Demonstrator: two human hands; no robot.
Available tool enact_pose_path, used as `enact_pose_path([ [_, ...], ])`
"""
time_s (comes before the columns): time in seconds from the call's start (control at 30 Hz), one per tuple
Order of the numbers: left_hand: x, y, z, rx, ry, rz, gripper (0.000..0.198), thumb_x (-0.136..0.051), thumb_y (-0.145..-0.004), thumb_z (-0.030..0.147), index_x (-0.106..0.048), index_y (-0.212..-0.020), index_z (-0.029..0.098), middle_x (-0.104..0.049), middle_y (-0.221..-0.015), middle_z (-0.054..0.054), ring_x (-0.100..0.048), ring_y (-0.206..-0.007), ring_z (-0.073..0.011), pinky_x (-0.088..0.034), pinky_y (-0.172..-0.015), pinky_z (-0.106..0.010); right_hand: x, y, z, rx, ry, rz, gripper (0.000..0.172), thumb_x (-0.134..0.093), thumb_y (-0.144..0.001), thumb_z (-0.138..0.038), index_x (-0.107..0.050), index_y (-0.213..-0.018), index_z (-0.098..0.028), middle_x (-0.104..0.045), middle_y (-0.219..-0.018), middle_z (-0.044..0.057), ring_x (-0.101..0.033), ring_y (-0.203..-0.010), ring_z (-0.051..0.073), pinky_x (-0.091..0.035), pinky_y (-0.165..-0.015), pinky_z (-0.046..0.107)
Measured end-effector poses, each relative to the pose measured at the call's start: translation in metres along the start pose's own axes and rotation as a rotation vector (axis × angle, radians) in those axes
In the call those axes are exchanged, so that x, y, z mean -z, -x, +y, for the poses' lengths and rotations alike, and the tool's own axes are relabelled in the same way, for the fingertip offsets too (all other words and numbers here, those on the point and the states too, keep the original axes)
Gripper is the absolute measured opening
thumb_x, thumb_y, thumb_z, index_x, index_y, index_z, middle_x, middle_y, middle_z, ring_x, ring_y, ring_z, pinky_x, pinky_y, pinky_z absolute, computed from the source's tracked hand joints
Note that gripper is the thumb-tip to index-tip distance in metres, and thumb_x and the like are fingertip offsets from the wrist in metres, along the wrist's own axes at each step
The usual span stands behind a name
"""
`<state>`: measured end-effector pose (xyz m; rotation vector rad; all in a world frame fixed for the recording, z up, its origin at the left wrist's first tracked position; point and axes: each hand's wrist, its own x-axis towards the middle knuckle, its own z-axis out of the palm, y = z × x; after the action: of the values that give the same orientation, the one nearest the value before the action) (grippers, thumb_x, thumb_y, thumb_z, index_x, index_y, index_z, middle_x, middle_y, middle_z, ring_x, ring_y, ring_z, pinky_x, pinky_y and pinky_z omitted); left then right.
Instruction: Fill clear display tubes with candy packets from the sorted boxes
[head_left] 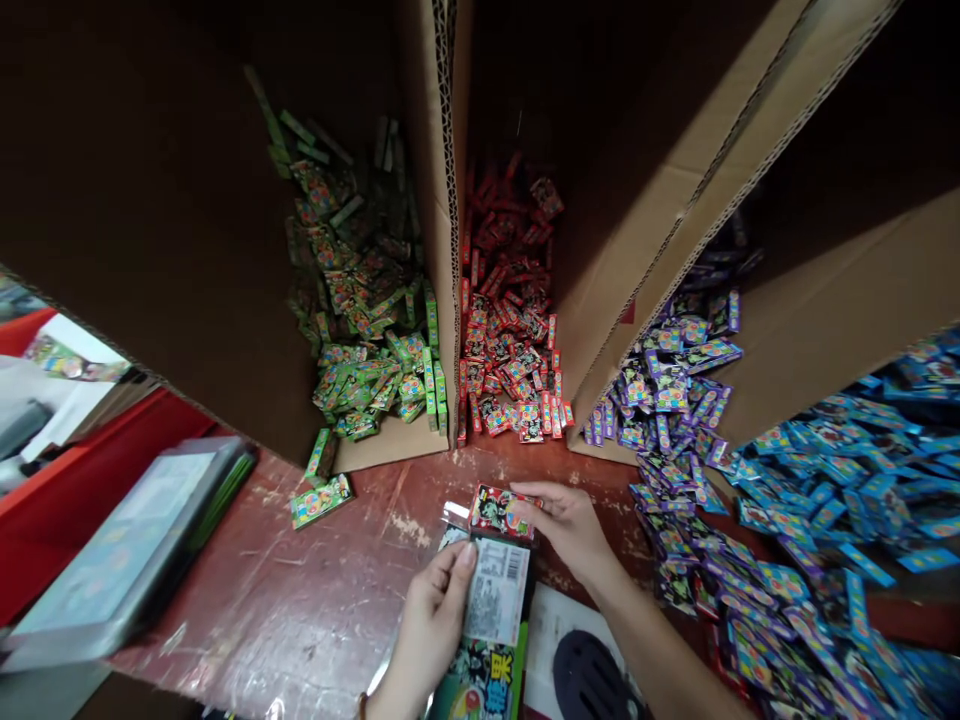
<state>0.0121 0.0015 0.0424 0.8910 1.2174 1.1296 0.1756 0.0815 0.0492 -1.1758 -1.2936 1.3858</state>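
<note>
Head view: left hand (431,620) pinches a flat clear printed packet (495,590) near the bench's front edge while right hand (566,520) pinches a small red candy box (499,510) at its mouth, likely needing careful alignment.

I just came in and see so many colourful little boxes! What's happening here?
A person's left hand holds a clear packet over the red table, while the right hand presses a small red box at its top. Behind them, cardboard bins hold green boxes, red boxes, purple boxes and blue boxes.
</note>
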Motion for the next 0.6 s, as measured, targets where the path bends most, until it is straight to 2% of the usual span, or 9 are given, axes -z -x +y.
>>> enact_pose_path([
  [0.07,0.001,0.001,0.0,0.013,0.041,0.017,0.039,-0.054,-0.08,0.05,-0.066,-0.094,0.015,-0.071,-0.079,-0.004,-0.061,-0.069,-0.0184,-0.046,-0.062,-0.024,-0.005,-0.003,0.003,0.007,-0.01,0.002,0.029,-0.077,-0.061,-0.037,-0.073,-0.085,-0.02,-0.073,-0.091,0.008,-0.069,-0.081,0.024,-0.056,-0.075,0.037],
  [0.17,0.004,0.002,-0.001,0.038,0.084,0.035,0.041,-0.056,-0.079,0.051,-0.066,-0.093,0.014,-0.071,-0.08,-0.005,-0.062,-0.072,-0.0202,-0.046,-0.06,-0.024,-0.005,-0.007,0.003,-0.012,0.0,-0.064,0.029,-0.077,-0.06,-0.037,-0.073,-0.083,-0.02,-0.074,-0.088,0.007,-0.07,-0.08,0.024,-0.056,-0.075,0.037],
  [0.3,0.009,0.001,-0.002,0.011,0.07,0.058,0.041,-0.057,-0.078,0.052,-0.067,-0.092,0.014,-0.071,-0.078,-0.004,-0.061,-0.068,-0.0187,-0.046,-0.061,-0.024,-0.001,-0.011,-0.002,-0.036,0.038,-0.135,0.03,-0.077,-0.061,-0.037,-0.073,-0.084,-0.019,-0.074,-0.084,0.007,-0.07,-0.076,0.022,-0.056,-0.073,0.035],
  [0.43,0.016,0.001,-0.002,-0.03,0.037,0.106,0.039,-0.056,-0.078,0.05,-0.067,-0.09,0.014,-0.071,-0.077,-0.003,-0.06,-0.068,-0.0179,-0.046,-0.066,-0.025,-0.008,-0.008,-0.004,0.002,0.15,-0.323,0.022,-0.071,-0.069,-0.035,-0.073,-0.084,-0.019,-0.072,-0.083,0.006,-0.068,-0.075,0.019,-0.055,-0.071,0.033],
  [0.53,0.025,0.001,-0.009,-0.039,0.024,0.157,0.039,-0.055,-0.079,0.049,-0.067,-0.091,0.014,-0.07,-0.079,-0.004,-0.06,-0.07,-0.0184,-0.046,-0.067,-0.025,-0.017,-0.003,-0.003,0.068,0.277,-0.472,0.017,-0.065,-0.077,-0.034,-0.073,-0.081,-0.02,-0.066,-0.104,0.009,-0.065,-0.092,0.021,-0.054,-0.079,0.034],
  [0.6,0.032,0.002,-0.017,-0.034,0.041,0.182,0.039,-0.054,-0.08,0.049,-0.066,-0.092,0.014,-0.07,-0.079,-0.004,-0.06,-0.071,-0.0189,-0.046,-0.065,-0.025,-0.027,-0.005,-0.002,0.097,0.343,-0.485,0.017,-0.062,-0.079,-0.033,-0.073,-0.08,-0.02,-0.057,-0.12,0.01,-0.062,-0.1,0.023,-0.053,-0.08,0.035],
])
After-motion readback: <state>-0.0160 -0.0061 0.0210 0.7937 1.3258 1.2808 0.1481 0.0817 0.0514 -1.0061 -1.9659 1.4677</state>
